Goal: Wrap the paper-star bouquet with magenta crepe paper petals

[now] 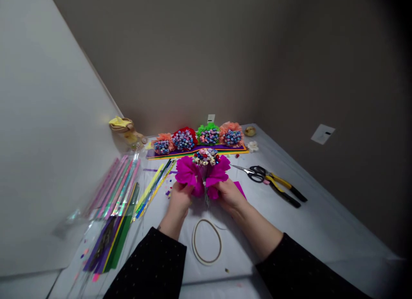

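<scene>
Both hands hold ruffled magenta crepe paper around a small bouquet of folded paper stars in mixed colours. Thin wire stems run down from the stars between the hands. My left hand pinches the paper on the left side, fingers partly hidden behind it. On the other side, my right hand grips the paper with its fingers closed. Just below the hands, a roll of narrow tape lies flat on the table.
Several finished star bouquets stand along the back on coloured sheets. Scissors and yellow-black pliers lie to the right. Paper strips and plastic-wrapped strips spread across the left. A basket-like holder stands at back left.
</scene>
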A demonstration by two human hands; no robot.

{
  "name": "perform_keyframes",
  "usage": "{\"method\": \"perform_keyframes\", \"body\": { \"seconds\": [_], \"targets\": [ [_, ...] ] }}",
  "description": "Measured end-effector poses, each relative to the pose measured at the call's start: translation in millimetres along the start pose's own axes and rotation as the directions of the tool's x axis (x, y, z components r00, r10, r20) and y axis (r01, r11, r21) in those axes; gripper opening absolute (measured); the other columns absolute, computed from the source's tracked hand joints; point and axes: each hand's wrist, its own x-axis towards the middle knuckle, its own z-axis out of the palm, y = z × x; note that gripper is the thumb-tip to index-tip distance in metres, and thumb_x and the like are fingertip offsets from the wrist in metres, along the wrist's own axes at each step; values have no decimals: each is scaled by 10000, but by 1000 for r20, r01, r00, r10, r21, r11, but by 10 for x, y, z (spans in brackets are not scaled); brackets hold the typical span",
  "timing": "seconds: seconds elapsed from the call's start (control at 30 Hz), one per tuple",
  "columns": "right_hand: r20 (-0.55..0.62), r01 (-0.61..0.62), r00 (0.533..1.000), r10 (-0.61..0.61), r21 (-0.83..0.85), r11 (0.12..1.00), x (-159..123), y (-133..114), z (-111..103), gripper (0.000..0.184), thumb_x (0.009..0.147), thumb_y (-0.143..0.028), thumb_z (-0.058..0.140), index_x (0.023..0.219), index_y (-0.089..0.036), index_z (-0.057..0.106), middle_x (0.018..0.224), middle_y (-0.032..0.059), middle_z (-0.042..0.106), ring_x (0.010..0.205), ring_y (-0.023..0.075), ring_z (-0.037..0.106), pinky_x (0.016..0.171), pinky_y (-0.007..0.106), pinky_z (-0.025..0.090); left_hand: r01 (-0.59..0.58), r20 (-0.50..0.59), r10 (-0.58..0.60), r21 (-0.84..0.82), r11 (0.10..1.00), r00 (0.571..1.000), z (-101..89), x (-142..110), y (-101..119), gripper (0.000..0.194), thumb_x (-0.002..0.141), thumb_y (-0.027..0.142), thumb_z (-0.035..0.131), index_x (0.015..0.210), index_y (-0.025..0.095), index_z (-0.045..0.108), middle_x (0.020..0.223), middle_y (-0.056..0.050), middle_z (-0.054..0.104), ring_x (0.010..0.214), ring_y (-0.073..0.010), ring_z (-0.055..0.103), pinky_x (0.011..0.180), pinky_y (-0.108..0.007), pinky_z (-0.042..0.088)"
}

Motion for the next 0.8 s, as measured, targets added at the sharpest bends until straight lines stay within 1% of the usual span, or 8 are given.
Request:
{"method": "perform_keyframes", "body": {
  "seconds": [0.07, 0.2, 0.37, 0.43, 0.5, 0.63, 0.7, 0.8],
  "targets": [
    [7, 23, 1000, -23, 6, 1000, 4, 7, -5, 239, 544, -243, 814, 673, -177, 625, 529, -57, 558, 454, 71, 428, 439, 198, 327, -30, -28, 31, 14, 999, 999, 17, 7, 35, 341, 541, 252, 791, 830, 148, 645, 724, -15, 694, 711, -154, 624, 724, -273, 474],
    [43, 62, 997, -62, 8, 998, -3, 35, -26, 273, 538, -267, 823, 728, -186, 645, 631, -31, 626, 543, 105, 513, 522, 229, 412, 11, 4, -11, 42, 999, 1000, 5, 64, 36, 402, 543, 332, 796, 860, 148, 629, 776, -33, 699, 722, -157, 625, 725, -277, 471],
    [68, 50, 996, -49, -1, 999, 1, 64, -43, 231, 559, -280, 803, 647, -192, 608, 551, -43, 583, 482, 104, 483, 482, 235, 388, 25, -40, -15, 281, 959, 999, -72, 122, 23, 368, 593, 375, 754, 854, 129, 671, 726, -35, 688, 670, -170, 604, 661, -273, 456],
    [60, 52, 997, -52, -1, 999, 13, 54, -47, 231, 565, -289, 800, 646, -191, 607, 545, -40, 580, 473, 105, 479, 473, 235, 383, 6, 16, -13, 383, 924, 1000, -85, 87, 55, 309, 635, 405, 722, 766, 128, 683, 640, -20, 657, 610, -159, 575, 609, -259, 434],
    [53, 77, 996, -77, 0, 997, 22, 33, -48, 243, 554, -293, 809, 680, -193, 626, 569, -36, 600, 491, 110, 498, 491, 235, 400, -71, 136, 11, 446, 892, 991, -72, 22, 100, 290, 690, 422, 674, 688, 132, 687, 608, -18, 638, 593, -151, 553, 589, -251, 418],
    [70, 80, 995, -74, -74, 994, 21, 7, -52, 253, 525, -277, 831, 688, -193, 657, 574, -34, 621, 488, 111, 510, 499, 234, 414, -275, 336, 123, 457, 846, 934, -21, -88, 170, 229, 736, 358, 634, 789, 154, 724, 775, -43, 690, 732, -171, 590, 686, -257, 442],
    [76, 90, 994, -80, -135, 987, 17, 16, -67, 237, 547, -286, 825, 708, -189, 682, 613, -15, 648, 524, 125, 540, 538, 250, 442, -274, 355, 103, 472, 838, 929, -16, -100, 179, 216, 744, 345, 621, 772, 154, 720, 731, -38, 677, 709, -171, 584, 666, -258, 437],
    [47, 153, 988, -146, -215, 965, 17, 42, -111, 196, 616, -326, 789, 725, -187, 705, 679, 8, 679, 602, 146, 580, 616, 276, 470, -246, 315, 87, 513, 823, 945, -33, -87, 175, 233, 748, 360, 611, 701, 150, 701, 637, -19, 635, 633, -159, 553, 609, -255, 414]
  ]
}}
